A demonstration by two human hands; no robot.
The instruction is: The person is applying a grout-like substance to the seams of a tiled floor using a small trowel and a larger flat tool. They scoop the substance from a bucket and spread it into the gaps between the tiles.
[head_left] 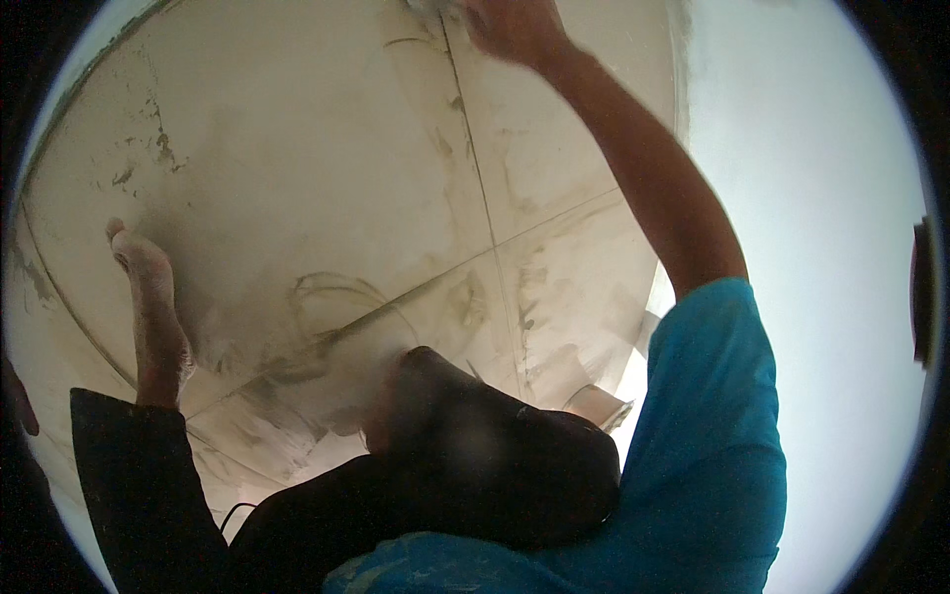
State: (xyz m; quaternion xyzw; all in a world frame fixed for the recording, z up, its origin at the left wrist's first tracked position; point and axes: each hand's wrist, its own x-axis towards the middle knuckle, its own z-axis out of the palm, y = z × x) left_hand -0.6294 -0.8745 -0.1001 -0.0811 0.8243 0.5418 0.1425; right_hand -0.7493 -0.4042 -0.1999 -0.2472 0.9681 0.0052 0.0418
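My right hand (510, 28) reaches to the floor at the top edge of the head view, at the end of a bare forearm and a teal sleeve. Its fingers look closed on a small pale thing (426, 6), mostly cut off by the frame, so I cannot make out its kind. The hand is beside a dark joint line (465, 129) between large beige floor tiles (327, 148). At the far left rim, a dark finger-like shape (20, 401) may be part of my left hand; its fingers are too hidden to read.
My bare, dusty left foot (153, 307) rests on the tiles, and my dark trouser legs (475, 455) bend across the lower middle. Pale dust and smears mark the floor. A white surface (802, 247) runs along the right. A thin black cord (233, 513) curves near the bottom.
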